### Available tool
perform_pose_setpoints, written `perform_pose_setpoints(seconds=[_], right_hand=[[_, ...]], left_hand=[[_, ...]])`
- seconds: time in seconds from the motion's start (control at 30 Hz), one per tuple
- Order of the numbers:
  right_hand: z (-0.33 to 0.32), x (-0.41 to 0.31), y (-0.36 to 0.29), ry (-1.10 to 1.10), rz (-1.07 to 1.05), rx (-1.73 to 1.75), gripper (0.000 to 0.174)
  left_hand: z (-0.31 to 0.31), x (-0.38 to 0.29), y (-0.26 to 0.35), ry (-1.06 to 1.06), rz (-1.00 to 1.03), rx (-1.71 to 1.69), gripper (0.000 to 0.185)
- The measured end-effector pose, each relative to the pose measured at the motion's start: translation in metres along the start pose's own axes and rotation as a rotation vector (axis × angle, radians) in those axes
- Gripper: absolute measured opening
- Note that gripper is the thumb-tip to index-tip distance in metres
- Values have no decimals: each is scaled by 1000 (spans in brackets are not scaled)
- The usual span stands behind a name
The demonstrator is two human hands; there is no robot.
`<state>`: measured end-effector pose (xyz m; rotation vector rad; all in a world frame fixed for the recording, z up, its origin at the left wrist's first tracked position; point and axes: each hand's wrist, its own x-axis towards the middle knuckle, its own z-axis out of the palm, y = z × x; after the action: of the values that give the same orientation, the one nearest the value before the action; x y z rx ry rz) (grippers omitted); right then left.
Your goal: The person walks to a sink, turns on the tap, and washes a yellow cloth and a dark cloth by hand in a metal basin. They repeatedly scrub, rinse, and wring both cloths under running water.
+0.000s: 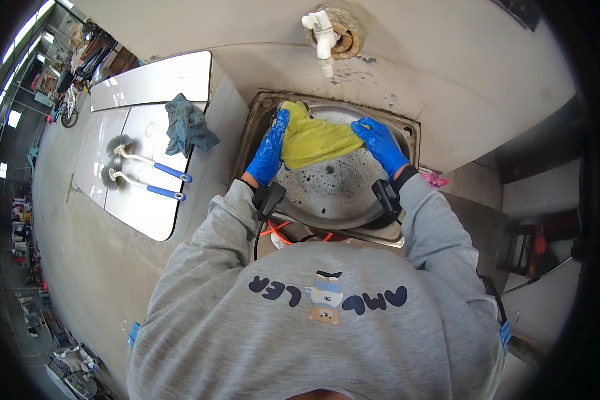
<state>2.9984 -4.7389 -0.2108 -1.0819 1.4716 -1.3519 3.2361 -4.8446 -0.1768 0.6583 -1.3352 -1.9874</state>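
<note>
A yellow-green cloth (315,137) is spread between my two hands above a round metal basin (300,212) of foamy water. My left hand (271,149), in a wet blue rubber glove, grips the cloth's left side near the basin's left rim. At the cloth's upper right corner, my right hand (378,144), also blue-gloved, pinches the fabric between thumb and fingers. The basin sits in a stained metal sink (245,135). Suds and dark specks float on the water below the cloth. The fingertips of my left hand are partly hidden behind the cloth.
A white plastic tap (324,40) juts from the wall beyond the sink. To the left, a white-topped washing machine (145,215) bears a grey-blue cloth (187,125) and two blue-handled brushes (147,189). Orange tubing (278,231) shows below the sink. Pink material (435,180) lies at the right.
</note>
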Motion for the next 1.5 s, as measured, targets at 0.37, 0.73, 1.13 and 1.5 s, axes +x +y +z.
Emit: perform_pose_setpoints(seconds=[0.37, 0.73, 1.13, 1.5], right_hand=[[34, 11, -32, -54, 5, -195, 38], [-15, 22, -45, -43, -201, -182, 32], [-44, 30, -47, -77, 194, -375, 48], [49, 16, -37, -237, 157, 268, 51]], left_hand=[[27, 9, 9, -289, -291, 292, 46], [15, 0, 40, -429, -486, 781, 62], [-42, 11, 4, -343, -82, 628, 44], [-6, 19, -75, -196, -100, 128, 65]])
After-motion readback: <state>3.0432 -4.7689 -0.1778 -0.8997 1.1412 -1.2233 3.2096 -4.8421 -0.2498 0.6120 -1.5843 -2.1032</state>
